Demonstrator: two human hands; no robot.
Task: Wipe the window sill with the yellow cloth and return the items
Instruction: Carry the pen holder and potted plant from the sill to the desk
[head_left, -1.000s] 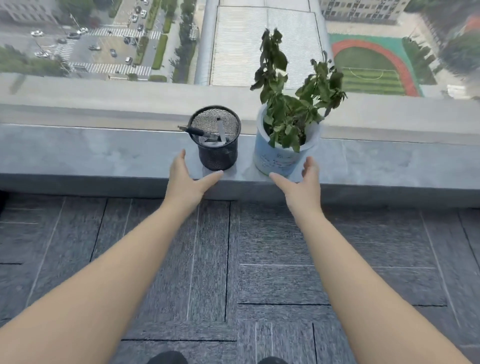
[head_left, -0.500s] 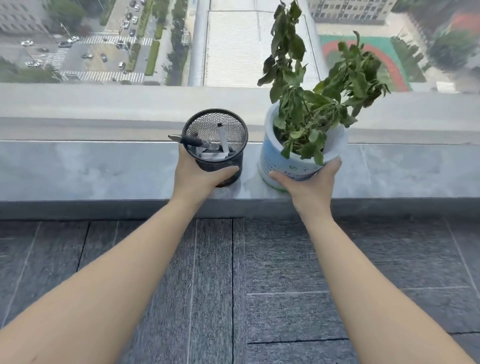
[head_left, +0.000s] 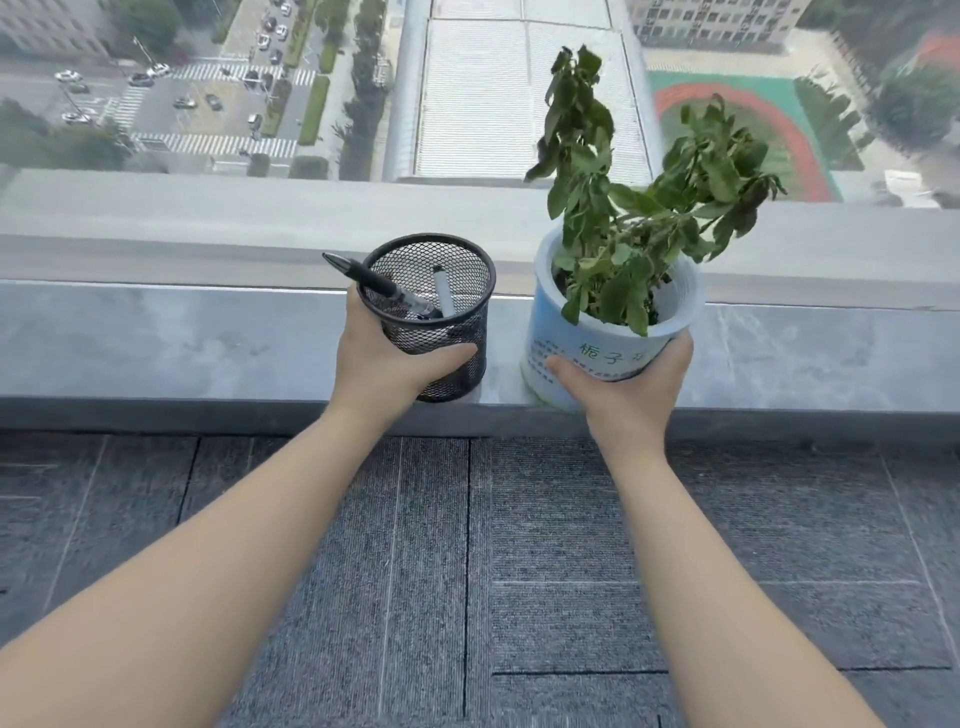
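A black mesh pen holder (head_left: 436, 332) with a black pen and a white marker in it is gripped by my left hand (head_left: 382, 364), near the front edge of the grey stone window sill (head_left: 182, 338). My right hand (head_left: 631, 387) is wrapped around a white and pale blue plant pot (head_left: 587, 338) holding a leafy green plant (head_left: 623, 208). The pot tilts toward me at the sill's front edge. I cannot tell whether either item still touches the sill. No yellow cloth is in view.
The window glass rises behind the sill, with a street and a sports field far below. Grey carpet tiles (head_left: 467, 571) cover the floor under my arms. The sill stretches bare to the left and right of the two items.
Both hands went from open beside the items to closed around them. The pen holder and the pot have come toward me, and the pot has tipped.
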